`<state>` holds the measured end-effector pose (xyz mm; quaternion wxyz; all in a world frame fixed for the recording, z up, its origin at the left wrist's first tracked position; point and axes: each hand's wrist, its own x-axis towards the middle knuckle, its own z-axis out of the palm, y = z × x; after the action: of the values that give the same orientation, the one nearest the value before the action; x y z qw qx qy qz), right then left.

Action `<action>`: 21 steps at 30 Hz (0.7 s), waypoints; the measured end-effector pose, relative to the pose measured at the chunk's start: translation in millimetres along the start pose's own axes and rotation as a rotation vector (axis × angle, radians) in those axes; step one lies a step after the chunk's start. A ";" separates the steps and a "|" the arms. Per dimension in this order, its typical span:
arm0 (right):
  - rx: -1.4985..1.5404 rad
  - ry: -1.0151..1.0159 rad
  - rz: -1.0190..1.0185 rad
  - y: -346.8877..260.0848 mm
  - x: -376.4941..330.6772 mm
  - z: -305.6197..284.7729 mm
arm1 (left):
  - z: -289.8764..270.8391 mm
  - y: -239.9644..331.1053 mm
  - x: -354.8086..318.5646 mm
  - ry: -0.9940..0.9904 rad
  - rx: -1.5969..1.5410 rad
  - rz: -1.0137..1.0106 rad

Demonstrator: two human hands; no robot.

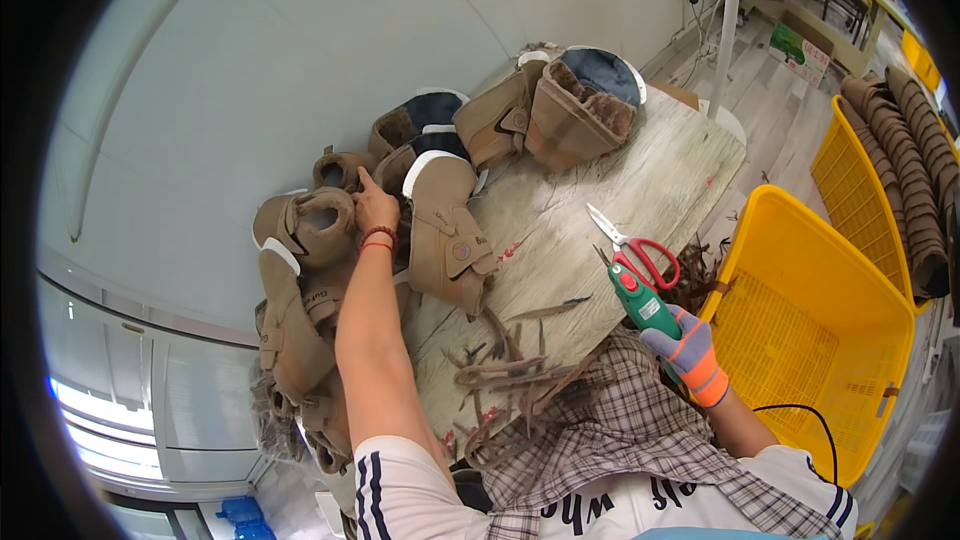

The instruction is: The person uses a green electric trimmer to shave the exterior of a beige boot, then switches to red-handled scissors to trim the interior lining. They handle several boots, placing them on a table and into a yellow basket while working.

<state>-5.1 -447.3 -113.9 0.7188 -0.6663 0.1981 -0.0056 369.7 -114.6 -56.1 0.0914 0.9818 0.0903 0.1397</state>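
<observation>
Two hands are at work over a pale wood-grain tabletop (640,180) that is heaped with tan suede boots lined with brown fleece. The left hand (374,208), bare and wearing a red bead bracelet at the wrist, reaches far forward with the index finger stretched out, its fingers resting on a tan suede fleece-lined boot (320,225) at the left of the pile; the fingers lie apart on the boot and are not closed around it. Just beside that hand stands a tan boot with a white sole edge and a round button on its side (450,230). Further back, a taller tan boot with a blue-grey sole turned upward (585,105) leans against others. The right hand (685,345), in a grey knit glove with orange fingertips, is clamped around a green handheld cutting tool with a red button (640,302), held over the table's near edge. Near its tip lie red-handled scissors (635,245), blades open, on the tabletop. Brown strips of trimmed suede (510,370) are scattered along the near edge above a checked apron. A yellow plastic crate (810,340) stands at the right.
</observation>
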 end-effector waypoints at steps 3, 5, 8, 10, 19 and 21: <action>0.073 0.011 0.015 1.4 -0.4 2.3 | -8.6 -12.6 18.2 -0.008 0.100 0.093; 0.083 0.013 0.027 0.5 0.5 0.2 | -22.9 -2.1 24.5 -0.038 0.153 0.125; 0.033 0.021 -0.011 3.3 2.0 1.4 | -51.3 8.7 30.4 0.022 0.167 0.134; 0.041 0.015 -0.026 6.8 1.3 4.0 | -66.8 5.0 38.5 0.065 0.166 0.138; 0.077 -0.039 -0.021 10.0 -4.8 11.6 | -151.2 18.1 47.7 0.140 0.192 0.127; 0.060 -0.036 -0.024 9.7 -5.1 12.4 | -173.0 28.1 44.5 0.116 0.194 0.120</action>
<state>-8.7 -433.0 -121.4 0.7417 -0.6469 0.1767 -0.0082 365.6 -106.0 124.5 -0.0177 0.9800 0.0496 0.1918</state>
